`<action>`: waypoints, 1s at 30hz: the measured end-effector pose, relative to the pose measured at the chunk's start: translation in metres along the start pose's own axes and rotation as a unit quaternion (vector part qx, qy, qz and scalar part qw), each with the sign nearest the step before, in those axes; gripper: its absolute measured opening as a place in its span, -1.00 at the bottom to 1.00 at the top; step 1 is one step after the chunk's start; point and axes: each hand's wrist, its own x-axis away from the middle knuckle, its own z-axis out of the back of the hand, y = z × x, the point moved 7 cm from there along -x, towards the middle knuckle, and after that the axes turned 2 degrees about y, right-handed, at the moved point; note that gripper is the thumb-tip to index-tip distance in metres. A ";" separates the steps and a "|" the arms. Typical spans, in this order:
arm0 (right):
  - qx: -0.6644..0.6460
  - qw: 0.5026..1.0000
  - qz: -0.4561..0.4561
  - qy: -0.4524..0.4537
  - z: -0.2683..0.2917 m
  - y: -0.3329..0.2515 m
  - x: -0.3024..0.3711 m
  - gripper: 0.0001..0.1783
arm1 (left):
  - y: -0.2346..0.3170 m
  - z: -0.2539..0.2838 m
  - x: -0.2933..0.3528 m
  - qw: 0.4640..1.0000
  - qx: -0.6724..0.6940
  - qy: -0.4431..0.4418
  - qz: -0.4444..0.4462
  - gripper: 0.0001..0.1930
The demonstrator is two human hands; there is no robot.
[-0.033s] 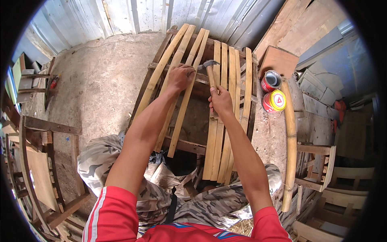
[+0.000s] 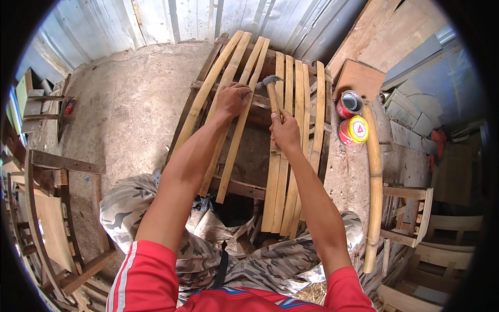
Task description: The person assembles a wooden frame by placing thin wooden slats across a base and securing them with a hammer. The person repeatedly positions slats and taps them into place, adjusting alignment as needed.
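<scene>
My right hand (image 2: 285, 131) is wrapped round the wooden handle of a claw hammer (image 2: 273, 96). The striking face points left, close to the fingertips of my left hand (image 2: 233, 99). Those left fingers are pinched together over a bamboo slat (image 2: 240, 136); whatever they hold is too small to make out. Several split bamboo slats (image 2: 304, 104) lie lengthwise across a dark wooden frame (image 2: 244, 188), some under my left arm and others under my right. A wide gap separates the two groups.
Two red paint tins, one uncapped (image 2: 351, 102) and one with a yellow lid (image 2: 355, 130), stand right of the frame beside a long bamboo pole (image 2: 373, 187). Corrugated metal sheeting (image 2: 156, 26) closes off the far side. Wooden furniture frames (image 2: 65, 166) stand at left.
</scene>
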 end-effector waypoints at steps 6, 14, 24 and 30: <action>0.120 0.975 0.156 0.100 0.017 -0.051 0.030 -0.48 | -0.006 0.003 -0.002 1.000 -0.003 -0.008 0.018 -0.81; 0.151 0.975 0.143 0.079 0.017 -0.059 0.034 -0.50 | -0.007 0.002 -0.007 1.000 0.008 -0.003 0.022 -0.81; 0.153 0.969 0.175 0.088 0.012 -0.049 0.030 -0.49 | -0.002 0.005 -0.007 1.000 0.000 0.004 0.019 -0.83; 0.168 0.970 0.161 0.064 0.010 -0.057 0.033 -0.49 | -0.009 0.003 -0.006 0.999 -0.005 -0.003 0.040 -0.82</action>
